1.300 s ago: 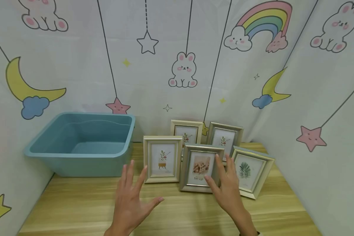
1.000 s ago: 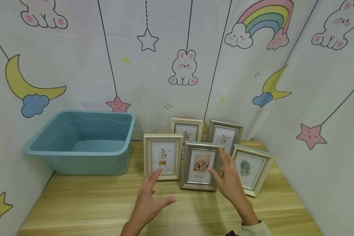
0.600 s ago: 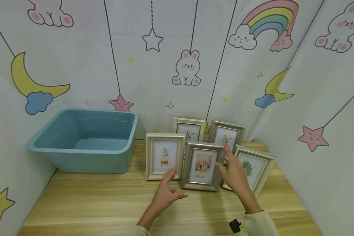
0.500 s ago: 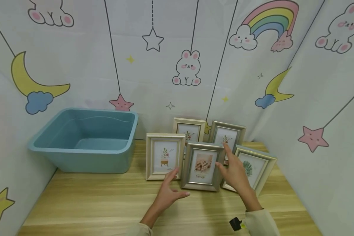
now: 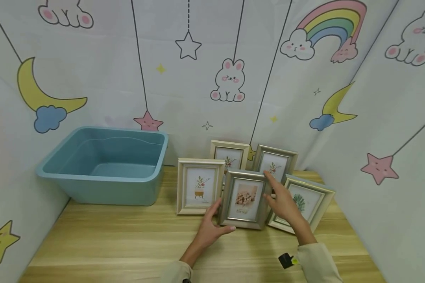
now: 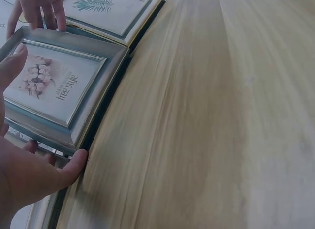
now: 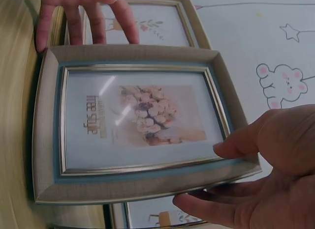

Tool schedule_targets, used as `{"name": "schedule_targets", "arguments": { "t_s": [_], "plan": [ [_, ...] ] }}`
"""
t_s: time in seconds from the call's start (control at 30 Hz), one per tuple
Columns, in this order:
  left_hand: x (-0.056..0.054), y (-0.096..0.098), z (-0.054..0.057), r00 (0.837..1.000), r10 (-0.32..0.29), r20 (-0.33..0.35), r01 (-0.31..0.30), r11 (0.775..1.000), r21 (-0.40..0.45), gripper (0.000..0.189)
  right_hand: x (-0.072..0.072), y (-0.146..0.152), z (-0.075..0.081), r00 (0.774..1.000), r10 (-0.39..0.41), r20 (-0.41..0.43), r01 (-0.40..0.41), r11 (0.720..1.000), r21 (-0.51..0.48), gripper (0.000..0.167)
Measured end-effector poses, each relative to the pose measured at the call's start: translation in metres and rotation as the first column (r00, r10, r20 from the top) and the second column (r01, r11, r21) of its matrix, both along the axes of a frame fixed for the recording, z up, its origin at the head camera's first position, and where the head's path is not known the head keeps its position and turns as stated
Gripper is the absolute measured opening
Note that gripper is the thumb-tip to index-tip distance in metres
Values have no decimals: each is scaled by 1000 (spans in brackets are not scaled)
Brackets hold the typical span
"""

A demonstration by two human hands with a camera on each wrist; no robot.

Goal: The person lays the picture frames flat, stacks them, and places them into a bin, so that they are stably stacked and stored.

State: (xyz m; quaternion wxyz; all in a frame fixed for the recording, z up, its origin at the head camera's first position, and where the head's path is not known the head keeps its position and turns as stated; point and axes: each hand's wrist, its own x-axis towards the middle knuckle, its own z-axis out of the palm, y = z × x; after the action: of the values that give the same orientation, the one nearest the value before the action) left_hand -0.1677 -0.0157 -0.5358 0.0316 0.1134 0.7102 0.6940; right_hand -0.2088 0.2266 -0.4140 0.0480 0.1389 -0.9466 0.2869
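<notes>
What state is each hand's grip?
Left hand: open, at left edge of front silver frame.
Right hand: at that frame's right edge; can't tell whether closed.

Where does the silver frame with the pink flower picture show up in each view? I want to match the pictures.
Head: the flower frame is just right of centre, in the lower half.
Left wrist: the flower frame is at the upper left, turned sideways.
Right wrist: the flower frame is large across the middle, turned sideways.
Shared landmark: the left hand, at the frame's lower left corner in all three.
</notes>
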Motion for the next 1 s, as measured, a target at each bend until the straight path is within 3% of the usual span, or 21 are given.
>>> {"name": "schedule_targets", "arguments": {
  "t_s": [0.17, 0.43, 0.73, 1.0],
  "plan": [
    [0, 3, 0, 1000, 17, -12, -17, 1000, -3, 95, -5, 3, -8, 1000, 18, -23, -18, 1000, 6, 80],
    [3, 6, 2, 999, 44, 15, -45, 999, 13, 92, -7, 3, -18, 994, -30, -107, 30, 1000, 1, 80],
    [12, 1, 13, 994, 66, 87, -68, 997, 21, 90, 1, 1, -3, 998, -20, -52, 20, 1000, -1, 74],
    [24, -5, 34, 985, 63, 163, -83, 990, 117, 87, 17, 1, 12, 1000, -8, -4, 7, 993, -114, 70]
  ]
}}
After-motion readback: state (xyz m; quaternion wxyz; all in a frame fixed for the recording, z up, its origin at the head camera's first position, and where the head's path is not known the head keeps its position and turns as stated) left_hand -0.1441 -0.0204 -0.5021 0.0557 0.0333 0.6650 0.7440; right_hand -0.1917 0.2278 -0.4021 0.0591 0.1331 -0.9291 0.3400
